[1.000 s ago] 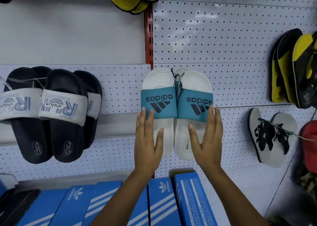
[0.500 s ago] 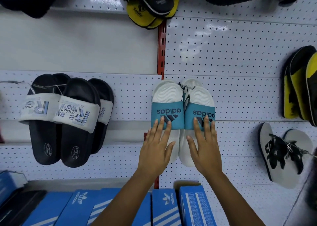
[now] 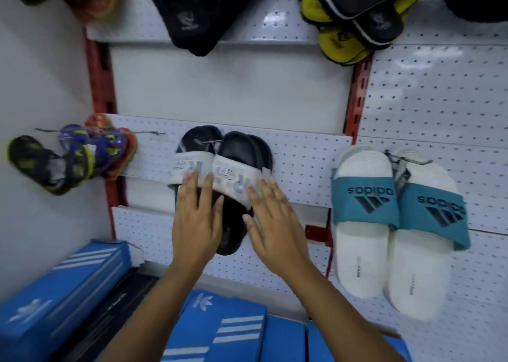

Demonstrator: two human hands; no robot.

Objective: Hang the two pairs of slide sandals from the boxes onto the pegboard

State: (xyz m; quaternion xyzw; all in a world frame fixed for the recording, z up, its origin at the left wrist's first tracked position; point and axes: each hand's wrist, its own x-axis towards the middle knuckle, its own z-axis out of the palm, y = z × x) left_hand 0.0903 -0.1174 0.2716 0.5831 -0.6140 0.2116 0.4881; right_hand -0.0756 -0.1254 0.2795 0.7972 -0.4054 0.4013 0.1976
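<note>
A pair of black slides with white straps [image 3: 236, 153] hangs on a peg of the white pegboard [image 3: 302, 164]. My left hand [image 3: 196, 218] lies flat over the left slide, fingers spread up to its strap. My right hand [image 3: 275, 224] rests flat on the right slide and the board beside it, fingers apart. Neither hand grips anything. To the right a pair of white slides with teal straps [image 3: 395, 224] hangs on its own peg, apart from both hands.
Blue shoe boxes [image 3: 236, 331] are stacked below, with another blue box [image 3: 63, 287] at the lower left. Colourful sandals [image 3: 74, 158] hang at the left, black and yellow flip-flops [image 3: 354, 18] above. Red uprights [image 3: 357, 92] divide the panels.
Both hands have left the teal-strapped white slides and moved left onto the black slides with white straps. The view has swung left and upward with them.
</note>
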